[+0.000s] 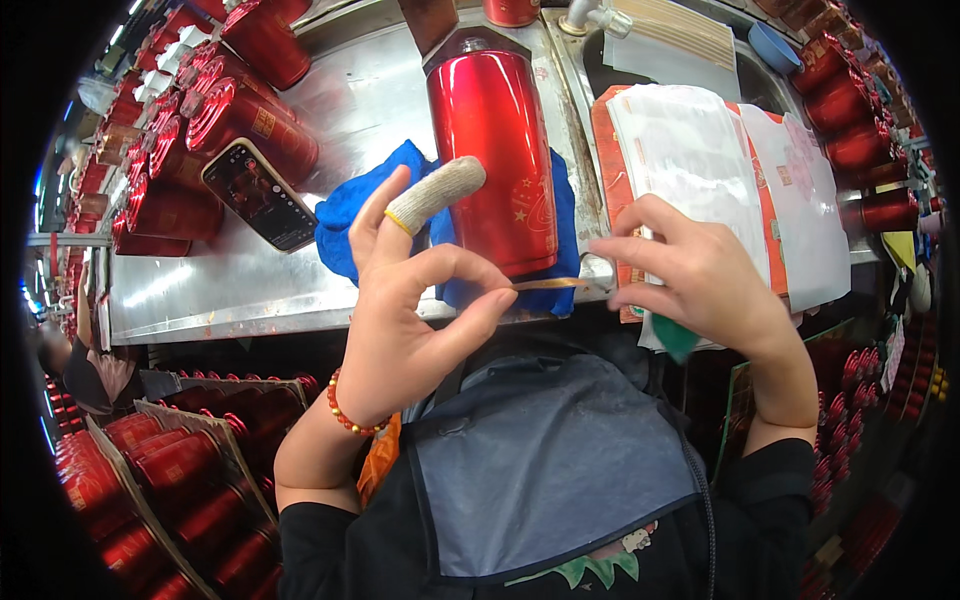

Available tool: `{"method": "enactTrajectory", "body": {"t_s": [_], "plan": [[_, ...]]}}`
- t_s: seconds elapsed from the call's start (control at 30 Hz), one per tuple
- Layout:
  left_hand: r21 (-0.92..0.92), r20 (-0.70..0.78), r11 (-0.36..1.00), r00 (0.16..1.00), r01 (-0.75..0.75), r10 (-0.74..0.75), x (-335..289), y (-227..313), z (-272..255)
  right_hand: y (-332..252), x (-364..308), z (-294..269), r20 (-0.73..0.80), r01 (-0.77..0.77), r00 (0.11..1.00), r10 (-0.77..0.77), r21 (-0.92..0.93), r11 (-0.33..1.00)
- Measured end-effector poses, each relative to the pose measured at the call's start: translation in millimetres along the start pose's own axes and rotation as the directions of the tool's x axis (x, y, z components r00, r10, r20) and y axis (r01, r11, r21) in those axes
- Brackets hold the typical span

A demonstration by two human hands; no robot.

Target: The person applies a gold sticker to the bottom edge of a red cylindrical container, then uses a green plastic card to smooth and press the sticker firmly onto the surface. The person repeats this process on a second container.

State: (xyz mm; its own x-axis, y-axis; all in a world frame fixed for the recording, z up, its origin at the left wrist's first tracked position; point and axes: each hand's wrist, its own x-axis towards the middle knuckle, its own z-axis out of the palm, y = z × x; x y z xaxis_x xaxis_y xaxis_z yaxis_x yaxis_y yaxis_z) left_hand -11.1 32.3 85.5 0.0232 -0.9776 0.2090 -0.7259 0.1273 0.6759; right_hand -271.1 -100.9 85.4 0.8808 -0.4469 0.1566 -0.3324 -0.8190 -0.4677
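My left hand (pixel 420 300) pinches a thin gold-coloured strip (pixel 548 285) between thumb and forefinger, with the other fingers raised. A knitted finger cot (pixel 437 193) covers one of them. Just right of the strip's free end is my right hand (pixel 690 275), its thumb and forefinger apart. A green flat piece (pixel 676 337) sticks out below its palm and appears to be tucked in its other fingers, which are mostly hidden. Beyond my left hand, a glossy red canister (pixel 492 150) with gold markings lies on a blue cloth (pixel 368 205), with its near end toward me.
A phone (pixel 262 195) leans by several red canisters (pixel 255 125) on the left of the metal table (pixel 230 300). White sheets (pixel 690 150) lie on the right, near a tap (pixel 595 18) and a blue bowl (pixel 775 47). Boxes of red canisters (pixel 150 470) stand below left.
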Motion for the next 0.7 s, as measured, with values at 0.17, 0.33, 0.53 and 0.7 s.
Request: {"method": "enactTrajectory", "body": {"t_s": [0.17, 0.33, 0.53, 0.7], "plan": [[0.163, 0.002, 0.981, 0.995, -0.102, 0.103, 0, 32, -8, 7, -7, -28, 0.121, -0.008, 0.992, -0.019, 0.221, 0.975], [0.124, 0.024, 0.979, 0.987, -0.164, 0.162, 2, 50, -10, -19, 41, -20, 0.371, -0.241, 0.923, -0.103, 0.765, 0.597], [0.007, -0.029, 1.000, 1.000, -0.005, 0.005, -4, 12, 4, -2, 41, 21, 0.396, -0.376, 0.918, 0.025, 0.846, 0.379], [0.005, -0.166, 0.999, 0.985, 0.041, -0.039, -9, -4, 28, -5, 35, 34, 0.332, -0.424, 0.902, 0.275, 0.803, 0.420]]}}
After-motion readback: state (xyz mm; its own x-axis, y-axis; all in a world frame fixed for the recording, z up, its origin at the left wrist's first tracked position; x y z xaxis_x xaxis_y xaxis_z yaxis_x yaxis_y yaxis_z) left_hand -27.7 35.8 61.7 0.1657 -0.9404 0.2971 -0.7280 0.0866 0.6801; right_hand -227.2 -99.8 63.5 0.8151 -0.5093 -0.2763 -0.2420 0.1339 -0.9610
